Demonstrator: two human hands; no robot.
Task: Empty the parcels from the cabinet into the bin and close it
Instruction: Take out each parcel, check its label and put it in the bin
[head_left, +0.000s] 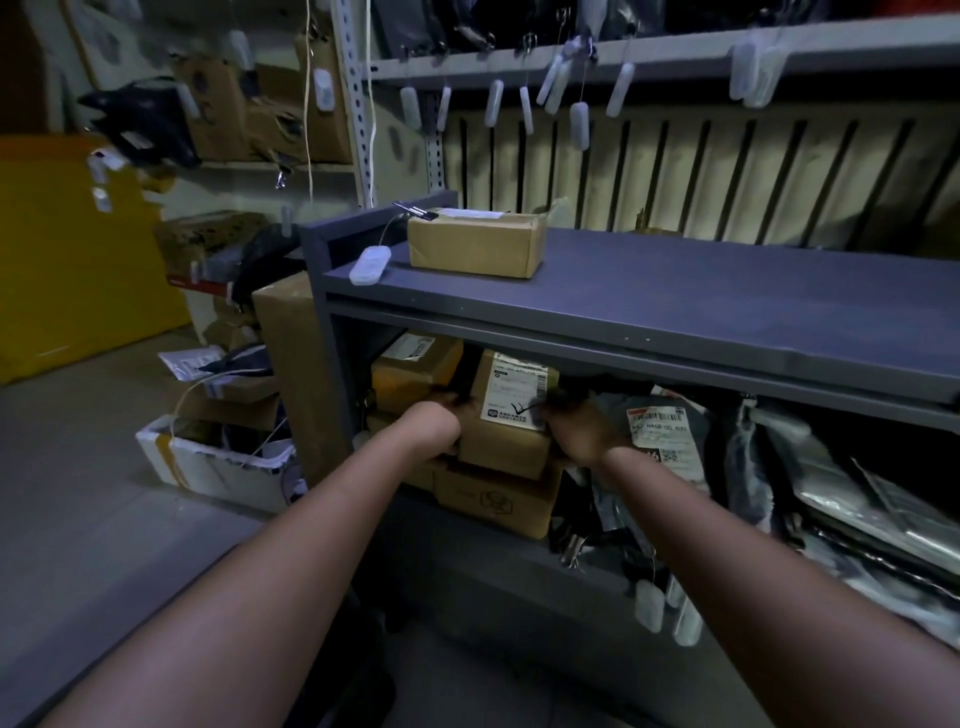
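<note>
Both hands were in the lower shelf of the grey cabinet (675, 291): left hand (434, 415) curled round the left side of a labelled cardboard parcel (501, 447), right hand (582, 431) gripping its right side. Parcel sat atop a flatter carton (493, 501), btwn another brown box (410, 379) on the left & grey poly mailers (670, 431) on the right. A tan box (475, 244) & a white tag (369, 265) lay on the cabinet top, near its left end.
</note>
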